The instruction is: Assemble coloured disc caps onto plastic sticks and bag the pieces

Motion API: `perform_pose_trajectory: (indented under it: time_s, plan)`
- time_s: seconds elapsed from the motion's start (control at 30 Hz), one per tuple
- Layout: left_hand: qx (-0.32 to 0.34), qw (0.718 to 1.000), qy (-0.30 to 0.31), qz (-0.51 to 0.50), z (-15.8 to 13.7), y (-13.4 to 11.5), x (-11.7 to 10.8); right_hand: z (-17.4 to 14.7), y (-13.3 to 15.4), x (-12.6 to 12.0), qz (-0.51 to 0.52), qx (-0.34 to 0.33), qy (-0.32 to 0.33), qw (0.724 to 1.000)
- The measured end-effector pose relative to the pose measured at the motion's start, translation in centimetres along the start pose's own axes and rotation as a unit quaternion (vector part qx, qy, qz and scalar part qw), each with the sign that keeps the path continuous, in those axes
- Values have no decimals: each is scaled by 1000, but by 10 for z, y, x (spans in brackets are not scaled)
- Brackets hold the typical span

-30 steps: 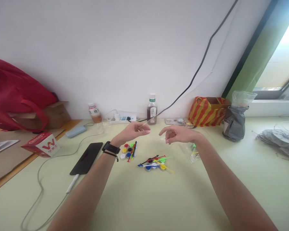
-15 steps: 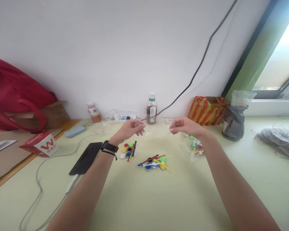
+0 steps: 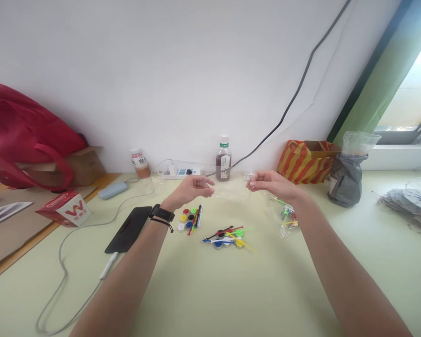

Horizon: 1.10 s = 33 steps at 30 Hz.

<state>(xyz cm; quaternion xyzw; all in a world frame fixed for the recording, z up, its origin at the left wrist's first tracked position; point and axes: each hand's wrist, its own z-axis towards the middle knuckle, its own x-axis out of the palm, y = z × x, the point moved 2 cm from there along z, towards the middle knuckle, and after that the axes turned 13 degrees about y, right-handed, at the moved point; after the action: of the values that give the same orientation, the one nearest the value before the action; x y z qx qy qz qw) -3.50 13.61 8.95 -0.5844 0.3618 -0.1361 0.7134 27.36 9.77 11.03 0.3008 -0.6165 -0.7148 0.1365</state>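
Observation:
Between my two raised hands stretches a faint, see-through plastic bag (image 3: pixel 231 191); its edges are hard to make out. My left hand (image 3: pixel 191 191), with a dark watch on the wrist, pinches its left side. My right hand (image 3: pixel 272 184) grips the right side between thumb and fingers. Below them on the table lies a pile of coloured arrows and round discs (image 3: pixel 228 238). Close to my left wrist is a second group of discs and arrows (image 3: pixel 190 220). Beside my right forearm rests a clear bag with similar coloured pieces (image 3: pixel 288 219), partly hidden by the arm.
At left are a black phone (image 3: pixel 128 229) on a cable, a red-white box (image 3: pixel 65 208) and a red bag (image 3: pixel 28 135). Along the wall stand two bottles, one dark (image 3: pixel 223 160), and a power strip (image 3: pixel 182 172). A striped bag (image 3: pixel 303 161) and a grey bag (image 3: pixel 345 180) stand right.
Both hands stay raised with the clear bag between them, fingers shifting slightly. The whole view has slid a little, so things appear slightly further right.

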Motion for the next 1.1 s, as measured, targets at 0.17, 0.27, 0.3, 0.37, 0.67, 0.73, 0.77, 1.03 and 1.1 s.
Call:
perform_pose_trajectory:
  time_s: [0.17, 0.27, 0.3, 0.37, 0.67, 0.73, 0.77, 1.03, 1.1]
  plan:
    - [12, 1000, -24, 9, -1, 3, -9, -4, -3, -12, 54, -29, -67, 996]
    - [21, 999, -36, -4, 0, 2, -9, -4, -3, -11, 60, -20, -70, 996]
    - [24, 999, -36, -11, 0, 1, -8, -3, -4, -8, 51, -9, -60, 997]
    - [24, 999, -32, -18, 0, -1, -4, 2, -4, -1, 28, 3, -43, 999]
    - [9, 998, 23, -53, -2, -1, -3, 10, -2, 5, -9, -17, -90, 996]
    - [10, 999, 23, -46, -2, -1, -4, 9, -3, 2, -9, -11, -104, 994]
    - [9, 999, 24, -40, -3, -1, -5, 8, -4, 1, -3, -12, -108, 994]
    - [26, 996, 19, -84, 0, -6, 5, 8, -7, 0, 58, 10, -52, 997]
    - [35, 993, 12, -110, 1, -5, 9, 7, -6, 3, 68, 18, -32, 997]
